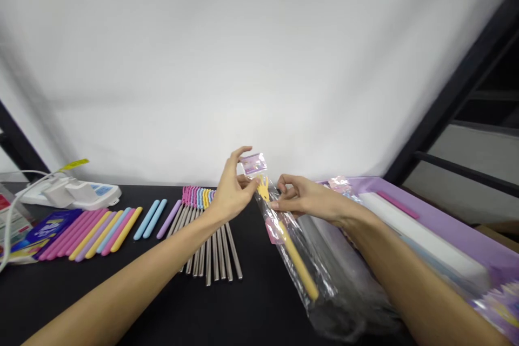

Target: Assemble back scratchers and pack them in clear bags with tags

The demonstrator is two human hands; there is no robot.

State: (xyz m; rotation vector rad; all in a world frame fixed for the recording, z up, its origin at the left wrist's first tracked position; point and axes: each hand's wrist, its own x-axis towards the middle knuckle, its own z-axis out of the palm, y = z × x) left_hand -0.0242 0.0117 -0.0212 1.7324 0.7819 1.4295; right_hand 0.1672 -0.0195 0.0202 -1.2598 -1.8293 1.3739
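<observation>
A yellow back scratcher lies inside a clear plastic bag, slanting down to the right. Its hand-shaped head is near the bag's top, and a pink tag shows below it. My left hand is closed on the bag's upper left side beside the head, just under the printed header card. With thumb and finger pinched, my right hand grips the bag's right edge next to the head.
Metal rods with coloured hand-shaped heads lie left of the bag. Further left are several coloured handles, a blue packet and a power strip. A purple bin holding packaged items stands on the right, against the white wall.
</observation>
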